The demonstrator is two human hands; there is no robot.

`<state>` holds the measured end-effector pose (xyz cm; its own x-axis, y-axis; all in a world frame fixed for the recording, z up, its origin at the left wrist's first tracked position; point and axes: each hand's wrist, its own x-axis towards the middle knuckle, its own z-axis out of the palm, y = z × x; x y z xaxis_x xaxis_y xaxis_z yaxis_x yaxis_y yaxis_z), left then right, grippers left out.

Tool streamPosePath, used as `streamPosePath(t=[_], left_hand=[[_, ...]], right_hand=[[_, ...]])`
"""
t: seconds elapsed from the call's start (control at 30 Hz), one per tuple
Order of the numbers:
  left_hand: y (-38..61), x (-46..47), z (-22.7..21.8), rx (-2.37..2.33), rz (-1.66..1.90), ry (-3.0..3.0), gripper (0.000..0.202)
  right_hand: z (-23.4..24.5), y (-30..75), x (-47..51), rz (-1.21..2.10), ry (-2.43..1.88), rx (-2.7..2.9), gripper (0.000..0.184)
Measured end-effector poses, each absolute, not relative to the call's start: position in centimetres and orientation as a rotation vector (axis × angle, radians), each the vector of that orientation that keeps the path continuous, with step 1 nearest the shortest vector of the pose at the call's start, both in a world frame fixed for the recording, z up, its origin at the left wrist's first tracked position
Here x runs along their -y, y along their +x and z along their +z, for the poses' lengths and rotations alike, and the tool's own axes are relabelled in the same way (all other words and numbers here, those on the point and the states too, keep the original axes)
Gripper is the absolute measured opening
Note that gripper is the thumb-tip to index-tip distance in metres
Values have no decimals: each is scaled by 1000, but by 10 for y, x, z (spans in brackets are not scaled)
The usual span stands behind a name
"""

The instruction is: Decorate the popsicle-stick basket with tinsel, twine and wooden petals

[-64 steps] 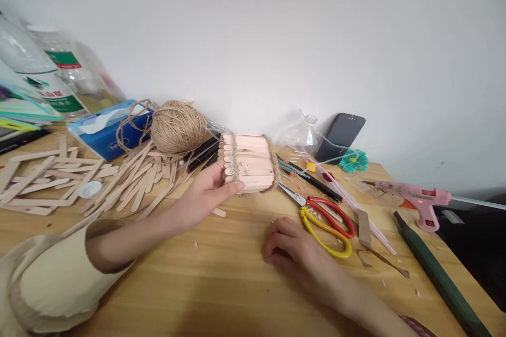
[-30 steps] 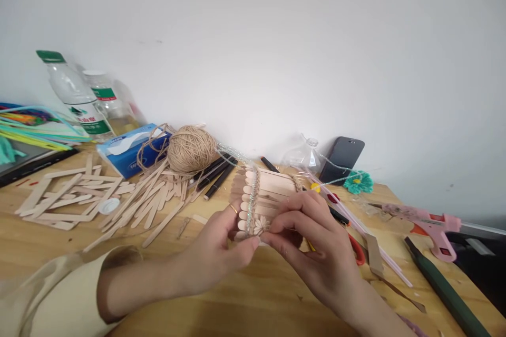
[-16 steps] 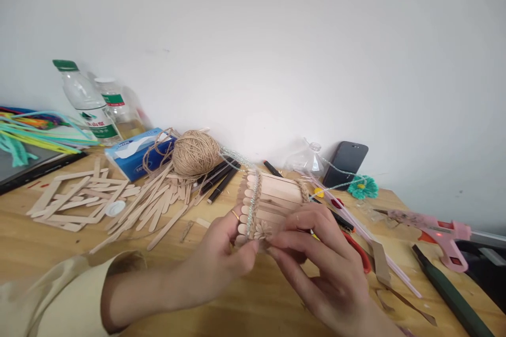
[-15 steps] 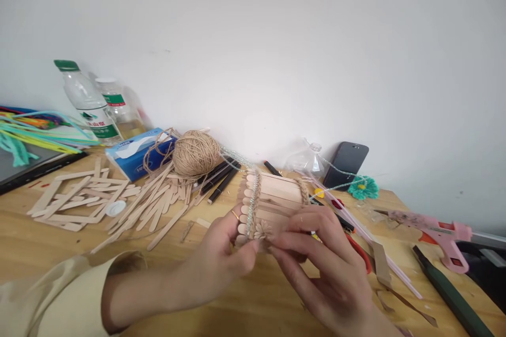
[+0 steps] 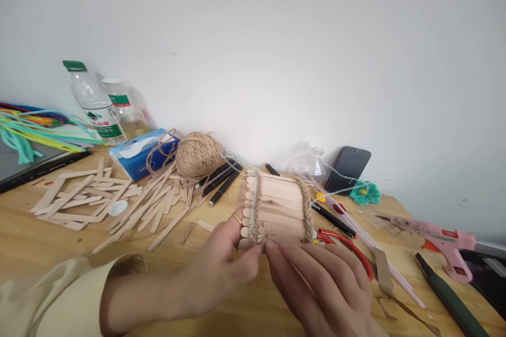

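White wall (image 5: 253, 52) up top, and at lower centre the left hand (image 5: 233, 258) clamps the craft-stick cylinder (image 5: 282, 202), right hand (image 5: 322, 279) just below its wooden flower (image 5: 266, 232), pinching or not I can't tell, where a hard push could knock that flower loose!

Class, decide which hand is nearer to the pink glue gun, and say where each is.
Right. The right hand is left of the pink glue gun, close beside the flower on the wooden-stick holder; the left hand is farther left, gripping that holder.
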<state>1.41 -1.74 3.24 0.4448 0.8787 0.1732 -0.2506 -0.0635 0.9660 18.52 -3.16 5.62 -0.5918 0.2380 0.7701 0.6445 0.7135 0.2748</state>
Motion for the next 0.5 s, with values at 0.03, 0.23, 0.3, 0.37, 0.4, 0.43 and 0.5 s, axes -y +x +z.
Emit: streamPosePath(t=[0.03, 0.23, 0.3, 0.37, 0.4, 0.43, 0.5], left_hand=[[14, 18, 32, -626, 1032, 1320, 36], [13, 18, 30, -625, 1019, 1367, 33], [14, 19, 29, -652, 1025, 1387, 33], [15, 19, 27, -675, 1036, 1416, 33], [16, 19, 27, -685, 1040, 1434, 33], [16, 19, 26, -694, 1040, 1453, 33], [16, 19, 25, -705, 1039, 1494, 32]], right_hand=[[57, 185, 32, -758, -643, 2185, 16], [56, 182, 32, -742, -654, 2121, 22], [56, 182, 32, -723, -670, 2149, 23], [57, 182, 34, -708, -678, 2182, 23], [58, 181, 35, -703, -676, 2184, 23], [58, 181, 36, -693, -683, 2176, 23], [57, 181, 39, -616, -725, 2161, 21]])
